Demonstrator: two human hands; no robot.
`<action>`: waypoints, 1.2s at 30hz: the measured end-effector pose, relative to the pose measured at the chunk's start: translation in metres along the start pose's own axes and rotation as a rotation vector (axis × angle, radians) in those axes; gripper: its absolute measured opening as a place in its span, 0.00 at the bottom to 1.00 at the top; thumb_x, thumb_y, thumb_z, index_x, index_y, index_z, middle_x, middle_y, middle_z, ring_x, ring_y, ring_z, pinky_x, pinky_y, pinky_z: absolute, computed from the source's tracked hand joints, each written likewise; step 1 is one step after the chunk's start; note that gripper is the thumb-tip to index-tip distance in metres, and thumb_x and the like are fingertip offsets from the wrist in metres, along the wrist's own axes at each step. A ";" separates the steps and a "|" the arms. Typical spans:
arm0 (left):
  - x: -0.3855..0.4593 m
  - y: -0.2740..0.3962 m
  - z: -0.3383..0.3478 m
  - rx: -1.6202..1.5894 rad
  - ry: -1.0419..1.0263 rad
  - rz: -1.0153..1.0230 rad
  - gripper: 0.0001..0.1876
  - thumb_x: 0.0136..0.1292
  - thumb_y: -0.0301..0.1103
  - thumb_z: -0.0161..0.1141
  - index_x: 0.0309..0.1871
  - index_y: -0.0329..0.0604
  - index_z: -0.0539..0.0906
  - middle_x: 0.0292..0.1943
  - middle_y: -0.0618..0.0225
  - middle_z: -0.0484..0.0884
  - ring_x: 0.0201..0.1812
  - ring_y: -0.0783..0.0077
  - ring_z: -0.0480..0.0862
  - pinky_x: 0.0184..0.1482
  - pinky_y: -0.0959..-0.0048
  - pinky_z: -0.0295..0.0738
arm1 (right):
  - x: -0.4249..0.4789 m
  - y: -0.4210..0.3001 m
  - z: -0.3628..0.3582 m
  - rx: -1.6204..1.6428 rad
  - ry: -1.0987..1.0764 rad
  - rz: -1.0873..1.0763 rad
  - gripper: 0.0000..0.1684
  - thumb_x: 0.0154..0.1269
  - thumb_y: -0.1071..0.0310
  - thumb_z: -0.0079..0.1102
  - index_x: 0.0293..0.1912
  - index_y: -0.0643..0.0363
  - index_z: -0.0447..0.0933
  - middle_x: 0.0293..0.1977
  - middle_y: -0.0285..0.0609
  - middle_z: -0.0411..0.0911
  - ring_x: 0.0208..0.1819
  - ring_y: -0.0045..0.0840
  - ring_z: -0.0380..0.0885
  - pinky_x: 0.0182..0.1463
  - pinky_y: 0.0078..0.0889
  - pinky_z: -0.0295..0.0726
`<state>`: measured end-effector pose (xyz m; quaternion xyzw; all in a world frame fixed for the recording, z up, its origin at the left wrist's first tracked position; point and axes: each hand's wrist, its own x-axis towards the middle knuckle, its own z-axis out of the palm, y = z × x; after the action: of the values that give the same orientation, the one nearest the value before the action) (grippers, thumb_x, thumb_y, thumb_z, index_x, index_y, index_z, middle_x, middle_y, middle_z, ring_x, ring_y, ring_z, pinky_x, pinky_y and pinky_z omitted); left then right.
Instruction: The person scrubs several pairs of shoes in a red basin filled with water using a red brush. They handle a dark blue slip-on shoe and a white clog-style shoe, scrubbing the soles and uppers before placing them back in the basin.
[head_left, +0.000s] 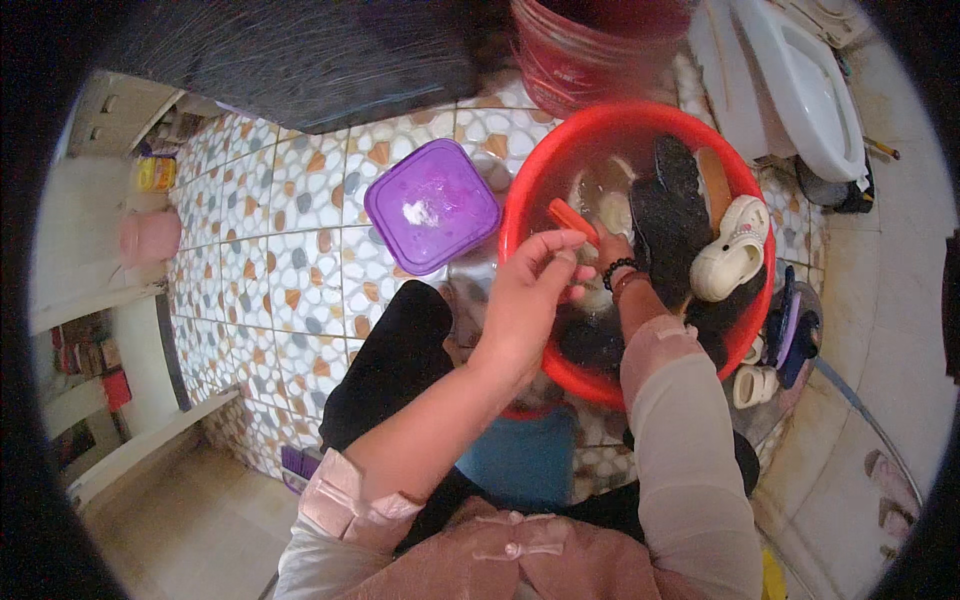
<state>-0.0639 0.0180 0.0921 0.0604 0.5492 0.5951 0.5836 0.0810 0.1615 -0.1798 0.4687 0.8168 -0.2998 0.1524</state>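
A round red plastic basin (641, 112) of water stands before me. My right hand (615, 251), with a dark bead bracelet at the wrist, is inside it and grips an orange-red handle (571, 219); the tool's other end is hidden. Below it a pale shoe (600, 187) lies partly under water. My left hand (529, 281) hovers by the basin's left rim, fingers curled and thumb near the index finger; whether it holds anything small is unclear. Dark shoes (667, 217) and a brown-soled shoe (714, 184) fill the basin's right half. A cream clog (727, 251) rests on top near the right rim.
Left of the basin, a purple plastic lid (431, 206) bearing white powder lies on the pebble-patterned tiles (251, 262). Behind stands a dark red bucket (592, 52); a white toilet (806, 86) is at right. More footwear (754, 386) and a hose (844, 390) lie along the right wall.
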 end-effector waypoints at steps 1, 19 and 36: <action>-0.002 0.000 -0.001 -0.001 0.010 -0.011 0.13 0.72 0.31 0.51 0.56 0.37 0.77 0.49 0.67 0.79 0.45 0.74 0.81 0.45 0.77 0.75 | 0.009 0.006 0.013 0.005 0.026 0.005 0.50 0.50 0.67 0.73 0.70 0.40 0.58 0.50 0.58 0.77 0.54 0.50 0.77 0.56 0.47 0.77; 0.002 -0.009 0.009 -0.007 -0.023 0.063 0.12 0.71 0.30 0.52 0.54 0.37 0.76 0.46 0.66 0.79 0.43 0.73 0.81 0.43 0.77 0.77 | -0.070 0.019 -0.104 0.479 -0.127 -0.193 0.24 0.60 0.57 0.65 0.54 0.58 0.78 0.40 0.44 0.83 0.40 0.24 0.80 0.49 0.32 0.77; 0.019 -0.029 0.015 0.051 -0.120 0.065 0.12 0.72 0.33 0.51 0.53 0.39 0.77 0.41 0.70 0.80 0.39 0.76 0.80 0.41 0.79 0.76 | -0.110 0.101 -0.094 1.968 0.050 0.007 0.25 0.74 0.55 0.45 0.61 0.60 0.72 0.52 0.44 0.79 0.50 0.34 0.80 0.53 0.40 0.80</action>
<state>-0.0413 0.0333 0.0661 0.1286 0.5258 0.5951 0.5940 0.2273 0.1849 -0.0841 0.3948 0.2042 -0.8357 -0.3225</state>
